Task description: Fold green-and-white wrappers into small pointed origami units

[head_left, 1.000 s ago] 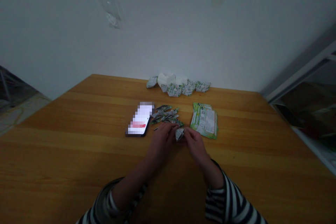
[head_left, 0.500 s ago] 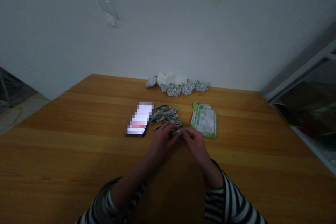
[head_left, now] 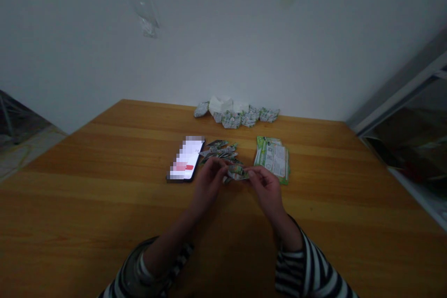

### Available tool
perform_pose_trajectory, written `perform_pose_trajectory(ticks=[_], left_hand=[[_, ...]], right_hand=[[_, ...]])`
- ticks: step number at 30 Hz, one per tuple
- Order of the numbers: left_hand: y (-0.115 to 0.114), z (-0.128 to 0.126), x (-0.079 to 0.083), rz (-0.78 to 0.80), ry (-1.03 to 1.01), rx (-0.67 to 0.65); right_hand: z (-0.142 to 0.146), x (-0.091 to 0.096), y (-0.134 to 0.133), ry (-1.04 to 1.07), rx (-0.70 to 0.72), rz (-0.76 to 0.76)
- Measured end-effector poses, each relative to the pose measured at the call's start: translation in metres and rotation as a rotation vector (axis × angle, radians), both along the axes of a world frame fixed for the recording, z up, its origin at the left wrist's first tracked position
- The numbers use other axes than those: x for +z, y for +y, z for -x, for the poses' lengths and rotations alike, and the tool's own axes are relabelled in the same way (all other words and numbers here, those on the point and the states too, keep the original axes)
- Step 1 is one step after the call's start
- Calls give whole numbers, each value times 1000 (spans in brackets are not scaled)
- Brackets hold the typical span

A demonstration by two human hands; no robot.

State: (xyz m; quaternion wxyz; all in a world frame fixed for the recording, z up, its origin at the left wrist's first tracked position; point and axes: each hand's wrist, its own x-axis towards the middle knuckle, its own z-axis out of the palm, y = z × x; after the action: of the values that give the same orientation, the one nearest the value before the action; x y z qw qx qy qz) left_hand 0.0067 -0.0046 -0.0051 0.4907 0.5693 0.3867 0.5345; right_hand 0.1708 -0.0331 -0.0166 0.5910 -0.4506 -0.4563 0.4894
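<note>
Between my two hands is a small folded piece of printed paper (head_left: pixel 236 170), green and white. My left hand (head_left: pixel 208 180) pinches its left end, and my right hand (head_left: pixel 267 188) pinches the right end with thumb and forefinger. Just behind my hands lies a loose pile of folded printed paper pieces (head_left: pixel 220 150), pointed in shape. Right of the pile, a stack of green and white printed sheets or packets (head_left: pixel 275 158) lies flat. Left of it rests a phone (head_left: pixel 186 158) with its screen lit and partly blurred out.
Along the back edge of the wooden table (head_left: pixel 139 214), by the wall, sits a row of crumpled printed paper lumps (head_left: pixel 231 119) with a white crumpled tissue-like piece (head_left: pixel 220 104). A dark shelf-like opening (head_left: pixel 401 125) is beyond the table's right edge.
My hands have drawn apart, the right one shifting a little right and the left one slightly left. The folded paper between them now shows more of its printed surface.
</note>
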Motion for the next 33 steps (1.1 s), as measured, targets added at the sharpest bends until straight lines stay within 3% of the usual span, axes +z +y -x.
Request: perform_pose_trajectory(ticks=[9,12,16,19,24,30,33], left_hand=[[-4,4,1,-176,267,19],[-4,4,-3,-216,378,-38],[-4,4,-8,-231,473,-103],[-4,4,-7,-196,433,-139],[-1,8,-2,-84,302,-359],[3,9,-5,-21,325,-330],[4,10,-8,-21,322,-334]], right_hand=[[-16,4,-1,-418,71,-142],[-15,3,0,-357,77,-85],[-14,-4,3,-205,198,71],[-15,-9,5,-166,214,148],[-20,-9,7,-125,166,232],[-17,-6,5,-167,265,257],[-13,-6,2,-304,255,209]])
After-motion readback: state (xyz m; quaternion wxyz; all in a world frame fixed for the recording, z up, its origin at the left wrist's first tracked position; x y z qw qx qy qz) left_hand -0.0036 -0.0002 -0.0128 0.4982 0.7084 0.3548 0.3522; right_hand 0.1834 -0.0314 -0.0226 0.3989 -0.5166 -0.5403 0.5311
